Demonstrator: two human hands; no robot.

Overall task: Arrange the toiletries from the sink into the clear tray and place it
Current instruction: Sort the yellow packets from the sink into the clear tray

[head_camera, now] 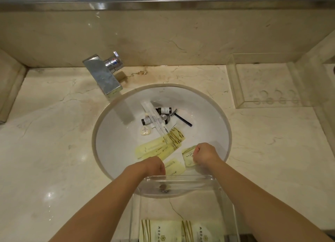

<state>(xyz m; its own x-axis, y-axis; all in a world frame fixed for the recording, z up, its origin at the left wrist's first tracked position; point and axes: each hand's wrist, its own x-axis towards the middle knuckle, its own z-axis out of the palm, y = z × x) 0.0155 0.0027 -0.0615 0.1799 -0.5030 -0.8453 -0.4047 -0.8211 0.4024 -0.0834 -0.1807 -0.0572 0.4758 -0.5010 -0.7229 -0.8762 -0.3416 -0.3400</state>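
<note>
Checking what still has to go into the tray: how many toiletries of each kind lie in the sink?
Yellow packets: 4
Dark bottles: 2, perhaps a third half hidden
Clear-wrapped toothbrush: 1
Razor: 1
Round soap: 1
Total: 9

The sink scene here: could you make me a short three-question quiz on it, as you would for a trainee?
1. True or false: the razor already lies in the near tray.
2. What does the right hand grip?
A. a yellow packet
B. a dark bottle
C. the faucet
3. Fill in: the second clear tray, at the far right on the counter, holds ____ toiletries.

Key
1. False: it lies in the sink, beside the bottles.
2. A.
3. No. The near tray holds two yellow packets, and the left hand is closed at its far rim.
</note>
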